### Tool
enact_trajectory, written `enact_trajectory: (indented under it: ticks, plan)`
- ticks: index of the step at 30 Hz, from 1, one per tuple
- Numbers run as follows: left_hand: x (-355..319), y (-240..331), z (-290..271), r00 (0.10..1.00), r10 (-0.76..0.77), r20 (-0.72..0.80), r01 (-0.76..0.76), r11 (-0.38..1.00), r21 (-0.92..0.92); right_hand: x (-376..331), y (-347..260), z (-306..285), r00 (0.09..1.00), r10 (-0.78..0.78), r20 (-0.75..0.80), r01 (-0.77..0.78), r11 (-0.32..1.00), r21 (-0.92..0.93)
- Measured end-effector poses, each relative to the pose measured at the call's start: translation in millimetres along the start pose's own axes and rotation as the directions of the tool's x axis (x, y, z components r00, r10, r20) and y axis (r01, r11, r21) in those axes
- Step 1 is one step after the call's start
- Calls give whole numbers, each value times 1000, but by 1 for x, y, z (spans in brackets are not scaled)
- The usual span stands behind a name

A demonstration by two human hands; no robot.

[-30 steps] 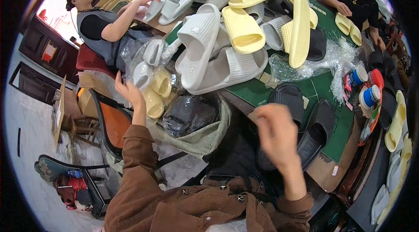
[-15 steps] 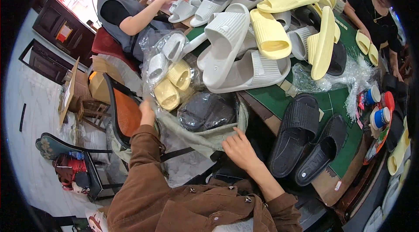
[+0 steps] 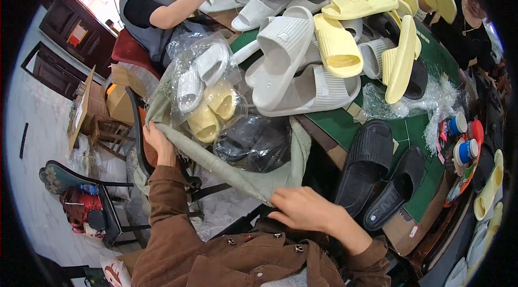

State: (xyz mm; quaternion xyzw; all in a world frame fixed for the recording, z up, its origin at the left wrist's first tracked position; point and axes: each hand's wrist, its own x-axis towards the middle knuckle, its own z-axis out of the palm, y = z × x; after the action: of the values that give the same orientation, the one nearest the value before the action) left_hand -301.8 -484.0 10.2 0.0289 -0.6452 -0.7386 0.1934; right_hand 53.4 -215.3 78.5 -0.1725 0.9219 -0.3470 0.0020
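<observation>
My left hand (image 3: pixel 160 145) grips the left rim of a pale green cloth sack (image 3: pixel 216 164). At its near rim, my right hand (image 3: pixel 305 208) is closed on the same cloth. In the sack's mouth lie slippers in clear plastic: a black bundle (image 3: pixel 253 141), a yellow pair (image 3: pixel 205 125) and a light grey pair (image 3: pixel 209 63). To the right of my right hand, a loose black slide (image 3: pixel 368 154) and another black slide (image 3: pixel 396 187) rest on the table's edge.
Yellow and grey slippers are heaped on the green-topped table (image 3: pixel 329 125). Crumpled clear plastic (image 3: pixel 394 100) and blue-white cups (image 3: pixel 467 151) lie to the right. One person (image 3: pixel 156 17) works at far left, another (image 3: pixel 458 33) at far right. An orange-backed chair (image 3: pixel 141 125) stands by my left arm.
Both hands have taken hold of the sack's rim, which is now pulled up and taut between them. At far right, the other person has lifted a pair of yellow slippers.
</observation>
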Motion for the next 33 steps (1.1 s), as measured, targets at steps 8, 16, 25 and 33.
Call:
enact_trajectory:
  ticks: [8, 16, 25, 33]
  plan:
    - [-35, 28, -10, 959, -283, -26, 280, 956, -83, 190, 64, -36, 788, -35, -614, 112, 990, 89]
    - [-94, 50, -71, 955, -283, 85, 285, 959, -2, 331, 134, -51, 839, -236, -490, -45, 868, -495]
    - [-96, 60, -79, 937, -284, 205, 293, 956, -15, 340, 118, -10, 986, -54, 155, 83, 979, -188]
    - [-125, 84, -90, 873, -379, 307, 356, 926, 128, 235, 62, 174, 896, -326, 302, 407, 876, -260]
